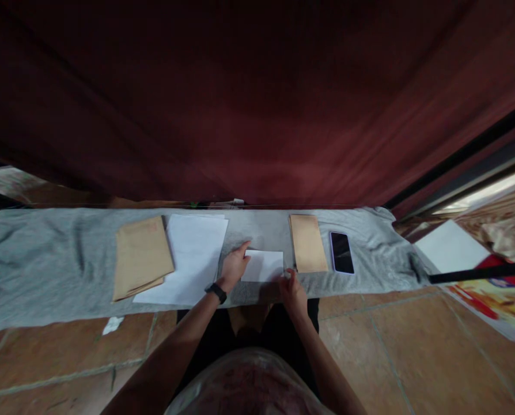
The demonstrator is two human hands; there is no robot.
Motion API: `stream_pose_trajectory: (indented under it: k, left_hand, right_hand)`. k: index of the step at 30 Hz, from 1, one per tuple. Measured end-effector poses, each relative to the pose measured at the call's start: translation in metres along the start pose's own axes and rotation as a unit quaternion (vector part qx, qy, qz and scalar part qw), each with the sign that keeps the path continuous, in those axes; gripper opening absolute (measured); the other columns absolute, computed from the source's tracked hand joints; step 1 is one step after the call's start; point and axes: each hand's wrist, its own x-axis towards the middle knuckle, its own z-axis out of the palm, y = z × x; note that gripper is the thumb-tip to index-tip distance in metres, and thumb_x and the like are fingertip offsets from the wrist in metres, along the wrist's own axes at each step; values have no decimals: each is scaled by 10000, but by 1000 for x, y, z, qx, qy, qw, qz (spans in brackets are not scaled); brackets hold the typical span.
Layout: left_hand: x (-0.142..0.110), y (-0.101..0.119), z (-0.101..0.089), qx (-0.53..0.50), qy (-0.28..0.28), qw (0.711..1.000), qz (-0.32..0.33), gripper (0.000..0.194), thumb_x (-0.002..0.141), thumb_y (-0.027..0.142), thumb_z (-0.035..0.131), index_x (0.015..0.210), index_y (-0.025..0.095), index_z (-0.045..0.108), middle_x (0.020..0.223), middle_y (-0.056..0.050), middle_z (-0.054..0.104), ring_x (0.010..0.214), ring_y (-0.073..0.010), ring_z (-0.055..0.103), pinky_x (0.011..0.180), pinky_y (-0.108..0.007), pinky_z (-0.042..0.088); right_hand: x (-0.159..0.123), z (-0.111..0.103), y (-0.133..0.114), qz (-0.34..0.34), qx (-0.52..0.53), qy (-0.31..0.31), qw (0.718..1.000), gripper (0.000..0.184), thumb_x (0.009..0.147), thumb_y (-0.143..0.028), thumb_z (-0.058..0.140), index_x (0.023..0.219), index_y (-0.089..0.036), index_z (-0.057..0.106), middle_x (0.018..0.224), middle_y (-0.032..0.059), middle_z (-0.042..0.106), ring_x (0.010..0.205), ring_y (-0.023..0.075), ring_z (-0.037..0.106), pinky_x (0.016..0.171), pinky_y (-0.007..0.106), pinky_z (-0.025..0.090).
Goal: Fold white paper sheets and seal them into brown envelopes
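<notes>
A small white folded sheet of paper [264,266] lies flat on the grey cloth in front of me. At its left edge is my left hand [235,267], index finger stretched out and thumb apart, touching the paper. My right hand [294,294] is at the lower right corner of the sheet, its fingers curled and pinching the edge there. Close to my left hand lie large white sheets [197,253], partly under a stack of brown envelopes [143,253]. Smaller brown envelopes [309,243] sit beyond my right hand.
A phone [341,252] rests right of the small envelopes. Grey cloth [378,253] covers the long narrow surface, and a dark red curtain [257,127] hangs behind it. A scrap of paper [113,325] lies on the tiled floor [370,346]. A white board [451,248] is at right.
</notes>
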Motion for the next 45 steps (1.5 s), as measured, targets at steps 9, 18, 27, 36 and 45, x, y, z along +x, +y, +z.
stream_pose_trajectory:
  k: [9, 18, 27, 36, 45]
  left_hand:
    - [-21, 3, 13, 315, 4, 927, 204, 573, 907, 64, 363, 1458, 189, 465, 1515, -162, 459, 1366, -323, 452, 1106, -507, 364]
    - [-50, -25, 23, 326, -114, 890, 299, 530, 967, 178, 382, 1495, 154, 401, 1564, -124, 413, 1470, -216, 332, 1218, -421, 243]
    - [-60, -30, 18, 348, -94, 880, 308, 577, 975, 203, 441, 1540, 173, 329, 1603, -140, 330, 1495, -251, 277, 1217, -477, 205]
    - [-61, -27, 19, 387, -103, 861, 314, 628, 953, 193, 447, 1558, 154, 287, 1607, -161, 311, 1493, -279, 277, 1219, -504, 192]
    - [-61, -30, 19, 344, -80, 890, 288, 584, 974, 256, 399, 1532, 100, 326, 1593, -158, 347, 1506, -256, 244, 1232, -471, 150]
  right_hand:
    - [7, 24, -17, -342, -290, -24, 893, 472, 1011, -210, 363, 1471, -139, 437, 1479, 165, 499, 1384, 247, 441, 1109, 436, 407]
    - [1, 41, -2, -357, -338, -14, 871, 512, 1042, -268, 317, 1529, -116, 350, 1565, 157, 390, 1471, 239, 316, 1190, 470, 287]
    - [17, 57, -25, -312, -263, -58, 911, 536, 1049, -315, 239, 1538, -118, 336, 1574, 143, 378, 1475, 222, 304, 1180, 466, 300]
    - [13, 66, -21, -353, -331, -44, 874, 558, 1056, -365, 281, 1560, -127, 284, 1593, 152, 334, 1479, 242, 294, 1194, 477, 259]
    - [17, 48, -5, -363, -343, -18, 866, 553, 1053, -350, 310, 1548, -103, 298, 1572, 186, 363, 1481, 262, 295, 1176, 503, 278]
